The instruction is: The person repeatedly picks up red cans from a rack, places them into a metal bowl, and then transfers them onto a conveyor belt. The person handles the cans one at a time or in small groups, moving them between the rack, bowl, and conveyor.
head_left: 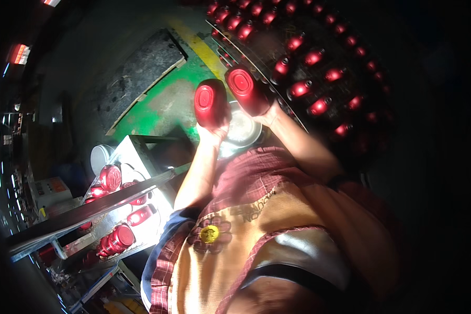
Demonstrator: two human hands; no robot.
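A glossy red bottle (210, 107) is gripped in my left hand (214, 132), its oval base turned up toward me. My right hand (268, 113) is closed around a second red bottle (246, 91), also base up and tilted a little to the left. Both bottles are held out in front of me, side by side with a narrow gap at their bases. Their necks are hidden below. Beneath the hands a pale round bucket (246, 131) partly shows.
At the right, a dark rack (267, 63) carries many red bottles (314, 56). A brightly lit white table (165, 201) at the left holds several red bottles (121, 235), with a metal rail (102, 205) across it. A dark platform (141, 73) lies on the green floor (157, 107).
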